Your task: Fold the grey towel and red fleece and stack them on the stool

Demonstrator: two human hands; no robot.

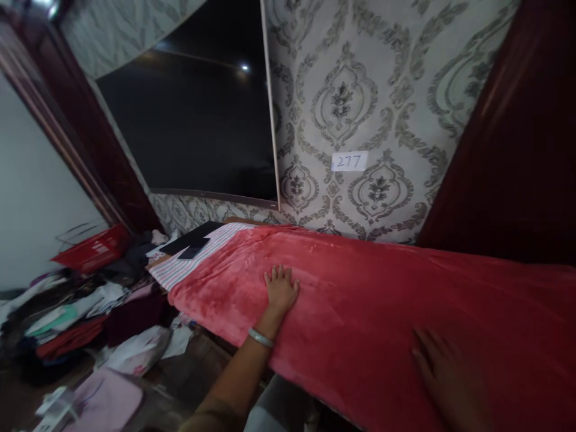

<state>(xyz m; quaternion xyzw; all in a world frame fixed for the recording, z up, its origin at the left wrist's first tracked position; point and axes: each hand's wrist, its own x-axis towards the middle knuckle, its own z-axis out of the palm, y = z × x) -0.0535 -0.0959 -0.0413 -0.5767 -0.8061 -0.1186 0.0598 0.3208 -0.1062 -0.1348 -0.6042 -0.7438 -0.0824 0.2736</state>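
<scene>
A red plush blanket [355, 288] lies spread along a long raised surface against the wall. My left hand [281, 289], with a pale bangle [261, 338] at its wrist, rests flat on the blanket with its fingers spread. Further right, my right hand [445, 375] is over the same blanket, dim and slightly blurred, its fingers stretched out and the thumb apart. Neither hand grips the fabric. Past the blanket's left end shows a striped cloth [173, 273], with a dark phone-like slab [194, 248] and a larger black flat item [191, 236] on it.
A large television [193, 114] hangs above the blanket's left part. A paper marked 277 [350, 161] is on the patterned wall. Heaped clothes [85, 306] and a red basket [92, 249] stand at left. A pink padded seat [105, 399] is at lower left.
</scene>
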